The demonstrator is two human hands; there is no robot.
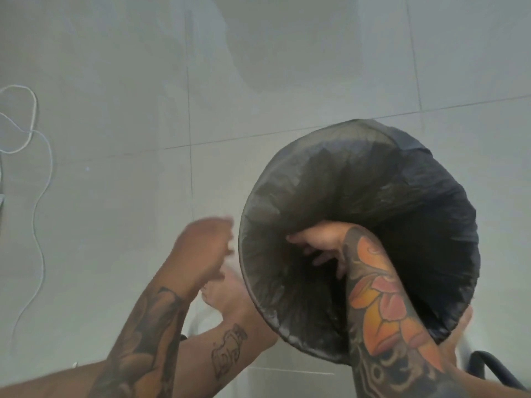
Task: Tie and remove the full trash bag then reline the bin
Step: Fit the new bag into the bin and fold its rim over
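Note:
A round bin (448,320) stands at the right, seen from above and lined with a black trash bag (402,196). The bag's edge is folded over the rim all the way round. My right hand (316,244) reaches deep inside the bag, fingers spread against the liner on its left inner side. My left hand (204,248) hovers just outside the bin's left rim. It is blurred, with fingers loosely bent and nothing visible in them. The bottom of the bag is dark and hidden by my right forearm.
The floor is grey tile (115,225). A thin white cable (34,168) snakes along the far left. A bare foot (227,294) rests beside the bin under my left arm. A black curved object (494,366) shows at the lower right corner.

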